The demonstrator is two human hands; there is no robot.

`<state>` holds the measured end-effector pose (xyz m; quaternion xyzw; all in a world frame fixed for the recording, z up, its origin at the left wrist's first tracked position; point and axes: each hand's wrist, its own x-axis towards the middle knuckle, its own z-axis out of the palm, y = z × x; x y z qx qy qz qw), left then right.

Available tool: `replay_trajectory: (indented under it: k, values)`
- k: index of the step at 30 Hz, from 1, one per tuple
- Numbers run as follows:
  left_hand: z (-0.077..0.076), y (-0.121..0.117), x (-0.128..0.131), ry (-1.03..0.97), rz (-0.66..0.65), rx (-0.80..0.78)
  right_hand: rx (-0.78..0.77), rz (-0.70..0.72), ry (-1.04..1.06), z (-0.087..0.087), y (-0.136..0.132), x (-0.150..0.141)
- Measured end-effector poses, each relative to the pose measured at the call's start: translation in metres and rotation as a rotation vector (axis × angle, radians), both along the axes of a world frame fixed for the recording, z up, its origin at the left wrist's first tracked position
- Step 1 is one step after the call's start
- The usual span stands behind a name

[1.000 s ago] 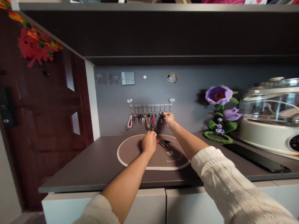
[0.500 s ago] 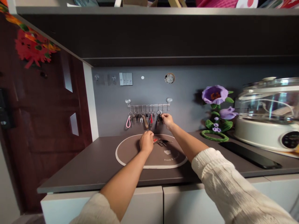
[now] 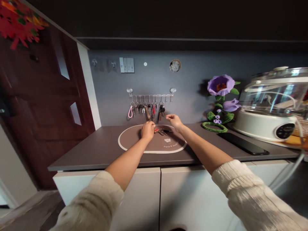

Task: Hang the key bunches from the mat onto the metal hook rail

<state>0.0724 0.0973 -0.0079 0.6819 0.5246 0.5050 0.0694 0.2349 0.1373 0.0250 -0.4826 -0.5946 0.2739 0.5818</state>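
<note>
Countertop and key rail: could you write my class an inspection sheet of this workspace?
Surface: dark countertop, oval mat on it.
Job's things: loose keys on mat; hanging keys on rail.
Clutter: phone, flower ornament, clear-topped appliance at right.
Left hand: over mat, beside loose keys; grip unclear.
Right hand: beside hanging keys; contact unclear.
Cables: white cord beside appliance, hanging down.
Surroundings: dark red door at left, shelf above.

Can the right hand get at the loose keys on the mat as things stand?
Likely yes: the right hand is close to the loose keys, with nothing visible between. The left hand sits by their red end, so that side looks tighter.
</note>
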Motion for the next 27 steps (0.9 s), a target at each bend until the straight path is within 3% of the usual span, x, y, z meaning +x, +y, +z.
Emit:
replay_trajectory:
  k: [6,9,13,18,27]
  values:
    - [0.000,0.002,-0.001,0.098,0.026,-0.035,-0.134,0.056,-0.415,-0.025,-0.016,0.007]
    - [0.001,0.002,-0.001,0.146,0.035,-0.043,-0.149,-0.011,-0.691,-0.025,-0.020,0.007]
    - [0.001,0.002,-0.001,0.185,0.022,-0.039,-0.138,-0.045,-0.862,-0.022,-0.021,0.004]
    - [0.000,0.002,0.000,0.216,0.029,-0.032,-0.101,-0.053,-0.876,-0.025,-0.014,0.002]
    - [-0.001,0.004,0.000,0.233,0.020,-0.026,-0.110,0.029,-0.611,-0.032,-0.006,0.004]
